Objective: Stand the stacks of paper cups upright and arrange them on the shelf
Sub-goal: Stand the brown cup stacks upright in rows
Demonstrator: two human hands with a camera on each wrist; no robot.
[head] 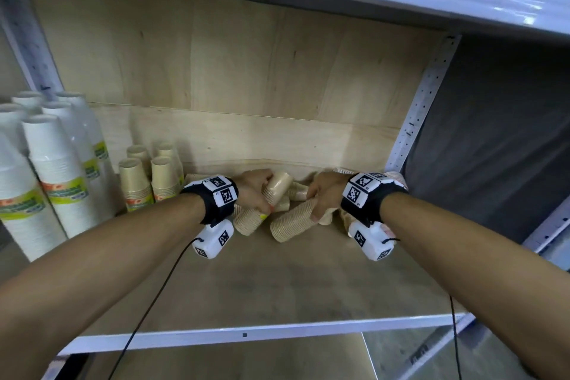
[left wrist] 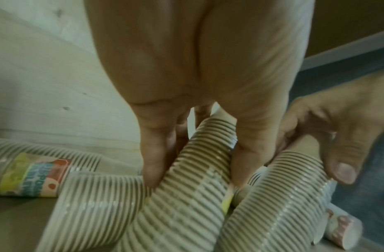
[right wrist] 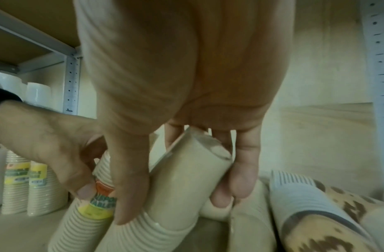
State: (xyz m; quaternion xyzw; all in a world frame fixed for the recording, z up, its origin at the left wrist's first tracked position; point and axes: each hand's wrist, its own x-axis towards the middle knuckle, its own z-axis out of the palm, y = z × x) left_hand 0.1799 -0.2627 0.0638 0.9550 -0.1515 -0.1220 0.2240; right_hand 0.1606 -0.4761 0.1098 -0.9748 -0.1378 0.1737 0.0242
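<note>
Now both hands work in the heap of fallen brown stacks at the back of the shelf. The left hand curls round one stack, thumb and fingers on either side of its ribbed rims, the closed end tipped up. The right hand wraps another stack near its narrow end, thumb along the plain top cup. Four brown stacks already stand upright to the left, beside tall white stacks.

These stacks look light and are sleeved in clear film, so likely slippery; the cups are thin paper and would crush or dent under a hard squeeze. A stack can also flex or slide apart along its length. Holding around the middle, over the rims where the wall is stiffest, seems safest, then setting the wide end down.
</note>
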